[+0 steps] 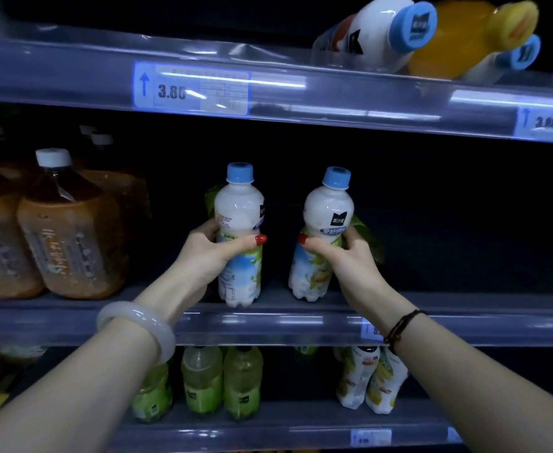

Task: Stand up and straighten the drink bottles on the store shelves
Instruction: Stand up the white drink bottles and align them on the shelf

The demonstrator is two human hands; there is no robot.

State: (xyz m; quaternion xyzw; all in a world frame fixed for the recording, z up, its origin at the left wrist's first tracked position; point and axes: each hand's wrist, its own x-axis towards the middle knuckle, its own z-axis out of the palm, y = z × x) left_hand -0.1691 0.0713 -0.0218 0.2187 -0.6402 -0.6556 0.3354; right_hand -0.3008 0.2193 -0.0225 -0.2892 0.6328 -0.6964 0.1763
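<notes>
we read "3.80" on the price tag (192, 89) on the top shelf rail (334, 93); right tag (546, 123) and bottle labels (337, 220) too blurred.

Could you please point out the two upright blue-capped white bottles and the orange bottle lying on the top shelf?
Left white bottle (238, 204), head view: white shoulder below the cap.
Right white bottle (321, 204), head view: white shoulder below the cap.
Orange bottle (458, 40), head view: middle of its body.

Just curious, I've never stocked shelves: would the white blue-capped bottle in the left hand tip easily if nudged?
Probably: the white bottle is tall and narrow on a small base. It looks full, so likely heavy and stiff. The left hand grips its middle, steadying it.
</notes>
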